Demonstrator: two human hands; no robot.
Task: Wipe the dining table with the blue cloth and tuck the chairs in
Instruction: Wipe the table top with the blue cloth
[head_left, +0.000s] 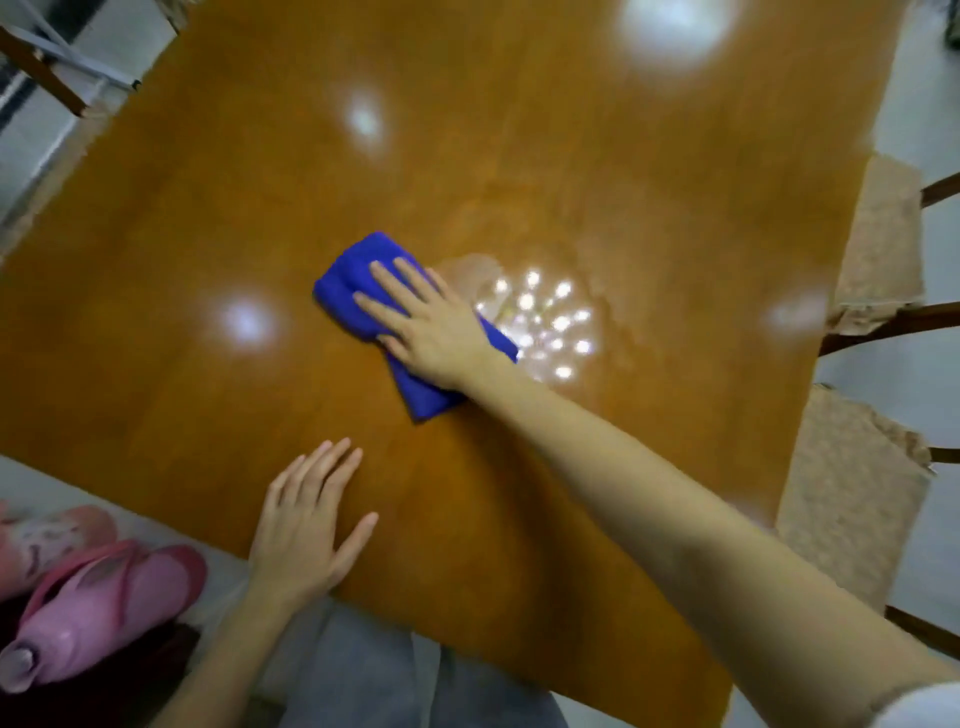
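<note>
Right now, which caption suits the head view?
Right hand presses blue cloth on glossy brown wooden table; left hand rests flat.

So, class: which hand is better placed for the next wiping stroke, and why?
Right. The right hand presses flat on the blue cloth mid-table, probably ready to sweep. The left hand rests flat on the table near its edge, apart from the cloth.

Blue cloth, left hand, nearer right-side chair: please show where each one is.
Cloth (343, 283): head view, on its uncovered far-left fold.
Left hand (301, 525): head view, on its back.
Chair (852, 499): head view, on the seat cushion.
</note>
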